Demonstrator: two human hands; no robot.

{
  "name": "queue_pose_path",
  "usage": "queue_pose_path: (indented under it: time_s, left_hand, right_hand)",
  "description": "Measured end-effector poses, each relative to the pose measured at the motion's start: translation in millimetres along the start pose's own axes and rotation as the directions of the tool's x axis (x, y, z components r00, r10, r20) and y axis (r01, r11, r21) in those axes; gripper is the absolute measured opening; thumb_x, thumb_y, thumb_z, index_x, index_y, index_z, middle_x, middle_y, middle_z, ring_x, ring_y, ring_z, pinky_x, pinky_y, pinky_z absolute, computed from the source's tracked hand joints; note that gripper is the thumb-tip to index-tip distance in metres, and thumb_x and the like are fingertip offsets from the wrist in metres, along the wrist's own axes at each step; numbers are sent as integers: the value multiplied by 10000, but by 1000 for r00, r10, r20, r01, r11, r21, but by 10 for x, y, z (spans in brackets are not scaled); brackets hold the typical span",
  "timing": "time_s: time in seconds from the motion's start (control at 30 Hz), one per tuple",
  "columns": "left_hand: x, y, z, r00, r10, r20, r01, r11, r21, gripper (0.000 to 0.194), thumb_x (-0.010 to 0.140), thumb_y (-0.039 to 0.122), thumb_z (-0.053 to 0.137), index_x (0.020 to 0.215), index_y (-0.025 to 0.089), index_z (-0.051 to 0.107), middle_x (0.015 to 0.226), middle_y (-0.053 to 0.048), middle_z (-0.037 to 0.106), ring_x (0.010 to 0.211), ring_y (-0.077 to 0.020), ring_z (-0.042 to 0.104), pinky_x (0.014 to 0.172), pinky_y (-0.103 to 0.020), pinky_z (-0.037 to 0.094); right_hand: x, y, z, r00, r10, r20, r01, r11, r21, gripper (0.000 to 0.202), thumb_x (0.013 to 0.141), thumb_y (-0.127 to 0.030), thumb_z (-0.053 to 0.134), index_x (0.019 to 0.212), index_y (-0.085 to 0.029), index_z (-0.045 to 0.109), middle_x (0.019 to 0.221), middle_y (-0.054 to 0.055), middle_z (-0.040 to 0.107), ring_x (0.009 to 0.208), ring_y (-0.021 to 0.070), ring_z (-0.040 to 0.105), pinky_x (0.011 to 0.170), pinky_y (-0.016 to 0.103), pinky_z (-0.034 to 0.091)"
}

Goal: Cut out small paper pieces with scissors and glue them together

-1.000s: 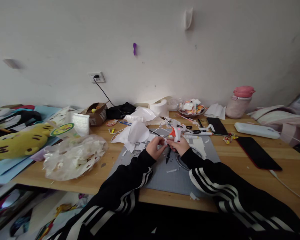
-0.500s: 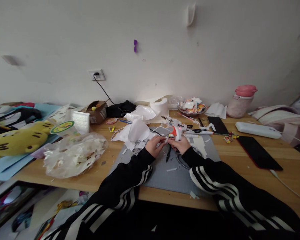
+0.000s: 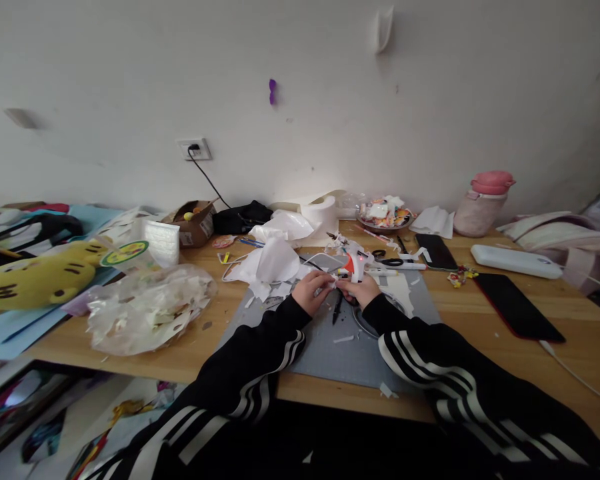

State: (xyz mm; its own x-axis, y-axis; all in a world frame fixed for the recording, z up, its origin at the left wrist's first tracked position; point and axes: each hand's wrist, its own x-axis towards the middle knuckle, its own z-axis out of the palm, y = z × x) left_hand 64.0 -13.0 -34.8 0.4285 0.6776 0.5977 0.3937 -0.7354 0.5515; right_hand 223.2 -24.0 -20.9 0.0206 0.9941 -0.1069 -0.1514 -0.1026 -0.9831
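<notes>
Clock read from the hands. Left hand and right hand meet over grey cutting mat; fingertips of both pinch a small white piece between them, detail too small to tell. White-and-orange glue gun at 1 o'clock, red light on; contact with right hand, cannot tell. Cup lid, 9 o'clock: green-and-yellow print, illegible. Cardboard box, 10 o'clock: marks too small to read. Black sleeves: 3 white stripes.

Your fingers partly obscure the tiny white piece: shape indeterminable. At 9 o'clock, the frame edge crops the plush toy.
</notes>
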Motion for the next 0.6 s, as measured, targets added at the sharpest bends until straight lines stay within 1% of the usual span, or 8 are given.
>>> queue_pose_path:
  time_s: [0.07,0.2,0.27,0.33,0.43,0.6]
  left_hand:
    - [-1,6,1,1000,-30,-4,30,999,-32,215,848,367,500,877,198,629,939,-126,631,799,-197,625,688,-315,565]
    - [-6,-5,18,998,-52,-26,50,995,-90,194,823,348,542,879,178,615,876,-110,614,727,-176,620,653,-306,584]
    - [-10,-17,29,997,-68,-27,65,992,-105,187,808,320,567,910,172,615,856,-94,600,698,-159,611,639,-290,589]
    - [-12,-27,36,997,-80,-20,77,991,-110,201,792,271,587,963,170,616,880,-89,592,685,-142,604,635,-271,590]
    - [-13,-34,35,997,-76,-9,75,992,-102,244,768,220,607,1007,174,619,919,-82,584,677,-120,599,635,-255,589]
    - [-9,-36,29,998,-56,-20,53,994,-96,229,748,218,618,969,165,639,871,-64,577,667,-104,592,613,-238,578]
  right_hand:
    - [6,8,-4,1000,11,-1,-11,1000,6,205,457,-229,768,516,-180,578,376,-62,493,352,69,408,348,209,313]
    - [14,13,-14,997,74,-17,-74,997,24,220,451,-209,766,513,-182,556,364,-64,492,343,68,414,335,200,306]
    - [20,15,-16,995,100,-24,-99,995,31,227,459,-212,757,513,-185,538,361,-61,493,336,68,413,324,197,297]
    - [30,18,-16,993,118,-28,-117,993,36,228,463,-219,746,518,-186,527,353,-60,486,323,68,408,313,194,286]
    - [42,19,-9,989,141,-35,-139,989,47,220,454,-212,729,531,-186,524,341,-60,479,316,71,411,308,193,288]
    - [13,-23,26,984,171,-44,-167,983,76,250,442,-196,703,506,-202,462,334,-62,479,321,69,411,312,188,298]
